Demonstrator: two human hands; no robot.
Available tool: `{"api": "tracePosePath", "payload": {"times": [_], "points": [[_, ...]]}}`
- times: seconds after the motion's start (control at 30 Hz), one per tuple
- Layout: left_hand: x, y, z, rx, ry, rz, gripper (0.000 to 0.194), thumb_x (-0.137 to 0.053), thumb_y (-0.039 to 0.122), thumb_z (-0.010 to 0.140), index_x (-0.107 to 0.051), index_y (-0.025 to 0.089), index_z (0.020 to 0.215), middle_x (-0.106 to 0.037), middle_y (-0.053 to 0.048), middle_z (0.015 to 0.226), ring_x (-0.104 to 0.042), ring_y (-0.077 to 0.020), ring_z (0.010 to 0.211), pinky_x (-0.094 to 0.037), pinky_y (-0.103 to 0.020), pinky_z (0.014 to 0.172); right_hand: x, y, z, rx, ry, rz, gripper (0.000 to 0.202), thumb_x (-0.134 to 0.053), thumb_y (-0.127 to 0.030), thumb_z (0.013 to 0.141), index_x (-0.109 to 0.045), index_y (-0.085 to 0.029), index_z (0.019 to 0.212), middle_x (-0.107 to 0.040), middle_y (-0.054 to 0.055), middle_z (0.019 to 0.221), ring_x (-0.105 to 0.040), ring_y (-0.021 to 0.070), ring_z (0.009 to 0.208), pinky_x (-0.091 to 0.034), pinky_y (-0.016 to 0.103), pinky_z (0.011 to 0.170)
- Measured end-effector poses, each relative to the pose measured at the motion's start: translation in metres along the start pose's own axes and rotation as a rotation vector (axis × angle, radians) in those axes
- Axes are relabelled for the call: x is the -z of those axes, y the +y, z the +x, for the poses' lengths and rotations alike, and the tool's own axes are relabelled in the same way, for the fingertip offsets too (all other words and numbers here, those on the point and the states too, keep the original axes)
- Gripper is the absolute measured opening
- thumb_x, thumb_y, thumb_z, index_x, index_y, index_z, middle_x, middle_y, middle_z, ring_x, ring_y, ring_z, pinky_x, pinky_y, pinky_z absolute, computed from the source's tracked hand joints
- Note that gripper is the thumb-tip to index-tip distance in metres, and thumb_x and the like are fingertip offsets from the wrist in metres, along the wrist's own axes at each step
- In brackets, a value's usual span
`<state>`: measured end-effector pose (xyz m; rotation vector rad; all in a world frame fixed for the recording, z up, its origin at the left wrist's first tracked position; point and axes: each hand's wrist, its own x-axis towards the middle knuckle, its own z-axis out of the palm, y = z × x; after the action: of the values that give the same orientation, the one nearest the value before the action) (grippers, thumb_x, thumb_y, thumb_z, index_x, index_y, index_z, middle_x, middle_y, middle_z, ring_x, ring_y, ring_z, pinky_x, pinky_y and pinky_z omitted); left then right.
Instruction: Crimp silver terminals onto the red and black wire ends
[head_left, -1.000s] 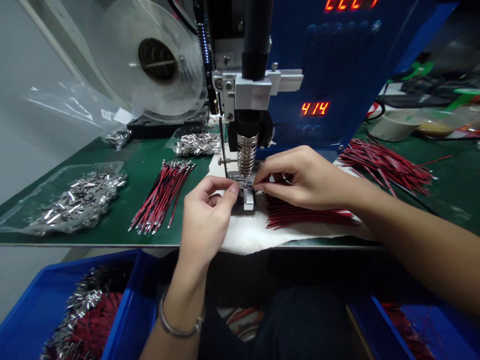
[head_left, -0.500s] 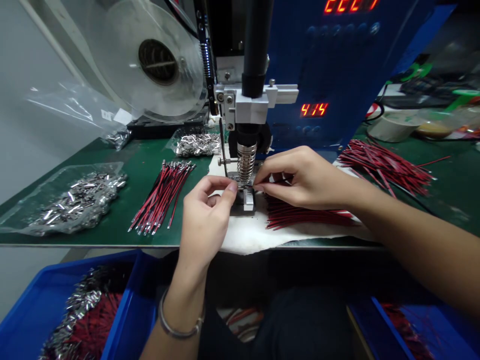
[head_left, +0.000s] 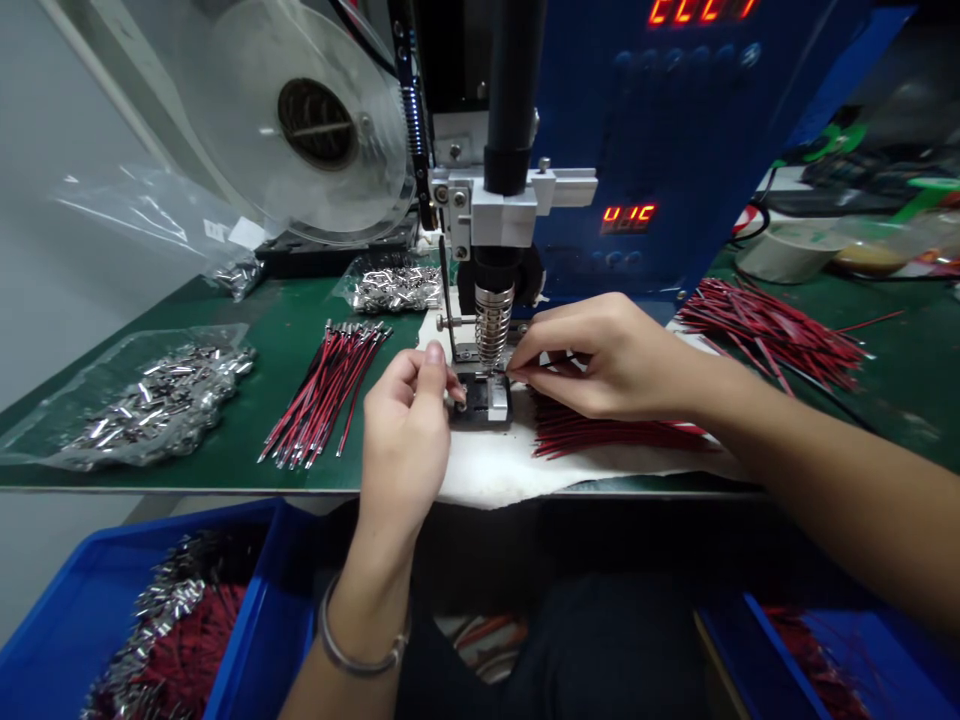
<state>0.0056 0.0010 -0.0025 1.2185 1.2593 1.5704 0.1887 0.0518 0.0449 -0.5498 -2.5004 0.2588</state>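
In front of the soldering machine, my right hand [head_left: 592, 355] pinches a thin dark wire [head_left: 561, 362], its fingertips at the right side of the small black fixture [head_left: 474, 412]. The machine's spring-wrapped soldering iron [head_left: 493, 325] points straight down onto this fixture, where a small metal part lies under the tip. My left hand [head_left: 409, 420] is at the fixture's left edge with its fingers curled in and thumb raised. Something tiny and shiny shows by its fingertips, too small to name. Under my right hand lies a bundle of red and black wires [head_left: 600, 435] on a white sheet [head_left: 487, 475].
Left on the green table [head_left: 225, 480] are a wire bundle with metal ends [head_left: 324, 395] and bags of metal parts [head_left: 161, 400] [head_left: 394, 285]. More red wires [head_left: 772, 330] lie at right. Blue bins [head_left: 270, 600] [head_left: 885, 650] stand below the table edge. The blue control box [head_left: 637, 130] rises behind.
My left hand has drawn slightly back from the iron's tip, thumb lifting, uncovering the black fixture. My right hand stays almost in place. The lower red display reads differently.
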Motion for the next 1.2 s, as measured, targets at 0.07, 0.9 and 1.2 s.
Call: {"api": "tracePosePath", "payload": {"times": [0.07, 0.9, 1.2], "points": [[0.000, 0.000, 0.000, 0.003, 0.002, -0.005, 0.033, -0.059, 0.046, 0.085, -0.053, 0.018, 0.068, -0.052, 0.000, 0.062, -0.037, -0.0069, 0.044, -0.030, -0.021, 0.039, 0.000, 0.000, -0.001, 0.001, -0.014, -0.019, 0.012, -0.058, -0.006, 0.078, -0.068, -0.013, 0.080, -0.068, 0.003, 0.075, -0.058, 0.0105, 0.066, -0.043, 0.021, 0.061], [-0.003, 0.014, -0.022, -0.127, 0.215, -0.061, 0.028, -0.055, 0.036, 0.089, -0.052, 0.017, 0.068, -0.056, 0.001, 0.061, -0.031, -0.0043, 0.039, -0.021, -0.020, 0.036, 0.005, -0.014, -0.007, 0.098, 0.042, -0.332, 0.017, -0.055, -0.014, 0.084, -0.069, -0.020, 0.077, -0.069, 0.004, 0.075, -0.061, 0.0160, 0.065, -0.042, 0.030, 0.058], [-0.022, 0.024, -0.065, 0.092, -0.278, -0.003, 0.018, -0.062, 0.031, 0.084, -0.064, 0.017, 0.073, -0.046, 0.002, 0.050, -0.036, -0.0077, 0.042, -0.031, -0.021, 0.039, 0.005, -0.039, -0.007, 0.120, 0.113, 0.032, 0.014, -0.052, -0.024, 0.089, -0.060, -0.022, 0.078, -0.063, 0.004, 0.074, -0.058, 0.0146, 0.069, -0.045, 0.028, 0.063]]}}
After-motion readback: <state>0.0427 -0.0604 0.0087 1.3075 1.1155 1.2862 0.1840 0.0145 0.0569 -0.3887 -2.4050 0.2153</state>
